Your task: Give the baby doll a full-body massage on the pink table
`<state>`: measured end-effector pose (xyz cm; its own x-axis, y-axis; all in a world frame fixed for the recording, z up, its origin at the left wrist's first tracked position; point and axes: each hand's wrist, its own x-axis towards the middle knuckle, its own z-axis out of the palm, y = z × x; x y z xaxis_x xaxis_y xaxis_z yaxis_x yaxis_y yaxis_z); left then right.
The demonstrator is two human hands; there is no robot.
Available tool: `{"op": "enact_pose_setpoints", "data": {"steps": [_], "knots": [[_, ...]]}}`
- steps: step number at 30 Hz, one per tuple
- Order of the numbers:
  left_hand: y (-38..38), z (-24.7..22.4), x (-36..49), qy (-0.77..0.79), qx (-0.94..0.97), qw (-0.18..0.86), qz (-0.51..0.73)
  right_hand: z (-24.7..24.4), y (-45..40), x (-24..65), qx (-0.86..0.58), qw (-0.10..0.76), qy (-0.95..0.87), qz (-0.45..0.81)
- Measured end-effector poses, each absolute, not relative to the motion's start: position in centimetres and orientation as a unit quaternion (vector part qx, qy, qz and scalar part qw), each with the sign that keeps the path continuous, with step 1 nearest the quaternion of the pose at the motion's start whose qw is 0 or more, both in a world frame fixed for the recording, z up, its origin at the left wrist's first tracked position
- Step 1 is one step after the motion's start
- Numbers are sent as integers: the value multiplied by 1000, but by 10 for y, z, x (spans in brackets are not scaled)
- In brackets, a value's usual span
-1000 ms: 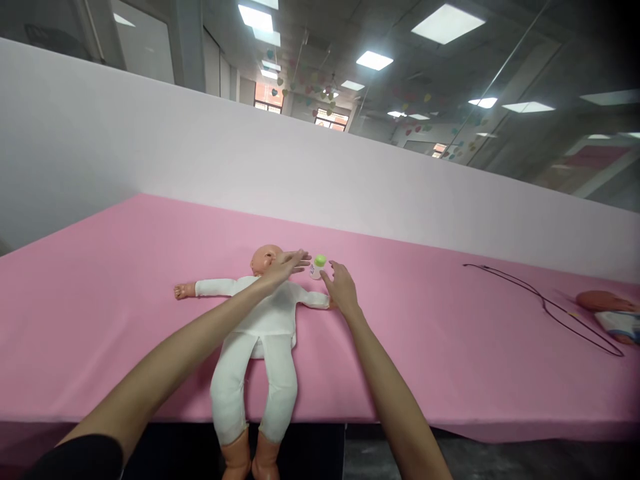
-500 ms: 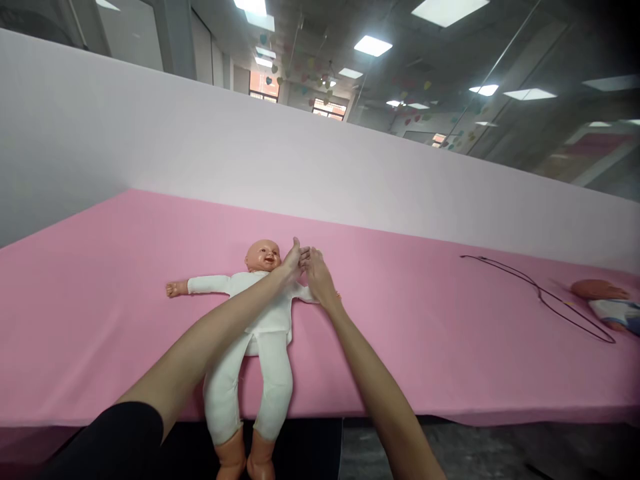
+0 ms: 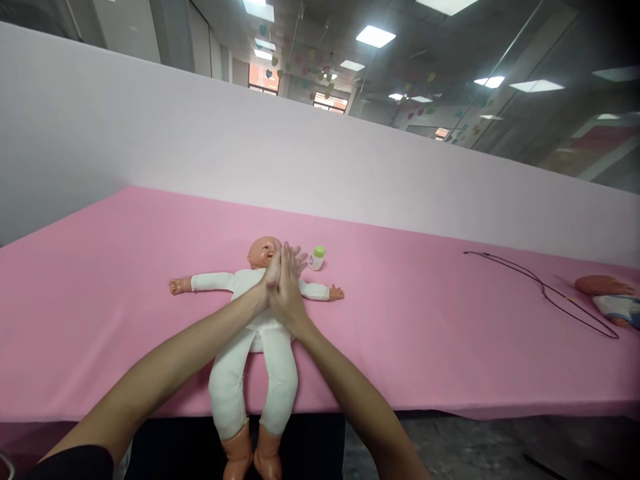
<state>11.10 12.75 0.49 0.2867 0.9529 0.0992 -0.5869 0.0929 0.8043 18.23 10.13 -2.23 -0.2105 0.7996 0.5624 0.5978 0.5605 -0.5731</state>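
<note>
Head view: left hand [image 3: 271,283] and right hand [image 3: 290,288] open, pressed palm to palm, holding nothing, over the chest of a baby doll [image 3: 245,280] lying face-up on the pink tabletop [image 3: 125,267]. Green-capped bottle [image 3: 317,258] just beside the fingertips. Doll's face partly hidden by fingers [image 3: 287,260]. Second doll [image 3: 607,300] cut off at right edge, near a dark wire loop [image 3: 545,290].

Ceiling panels [image 3: 375,36] light evenly; edges bow, darken.

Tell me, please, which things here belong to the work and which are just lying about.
In use: the left hand and right hand, pressed together over the white-suited baby doll; probably the white green-capped bottle.
Lying about: the thin black wire loop; the partly seen second doll.
</note>
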Motion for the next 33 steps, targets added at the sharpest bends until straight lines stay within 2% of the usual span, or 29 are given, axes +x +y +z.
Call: {"op": "enact_pose_setpoints", "data": {"steps": [4,6,8,10,12,15,18,20,22,26,33], "knots": [[104,6,95,255,455,704,482,-17,121,206,-509,459,-711,155],[99,1,75,308,542,603,498,-31,122,224,-530,429,-713,163],[100,-14,51,390,621,443,516,-54,114,238,-539,362,-745,155],[105,-37,27,472,682,330,451,-76,104,250,-548,285,-775,135],[110,-63,4,535,727,277,329,-91,96,263,-577,236,-776,93],[111,-92,-26,600,751,177,210,-95,94,282,-638,213,-740,10],[110,-98,-37,630,743,76,213,-86,98,287,-653,222,-724,-13],[109,-93,-29,604,755,80,242,-81,101,277,-625,243,-742,20],[109,-85,-14,543,790,129,255,-79,103,261,-576,253,-773,76],[112,-82,-3,515,811,182,210,-85,103,247,-547,235,-794,123],[112,-93,-88,640,746,30,183,-93,100,313,-625,215,-750,13]]}}
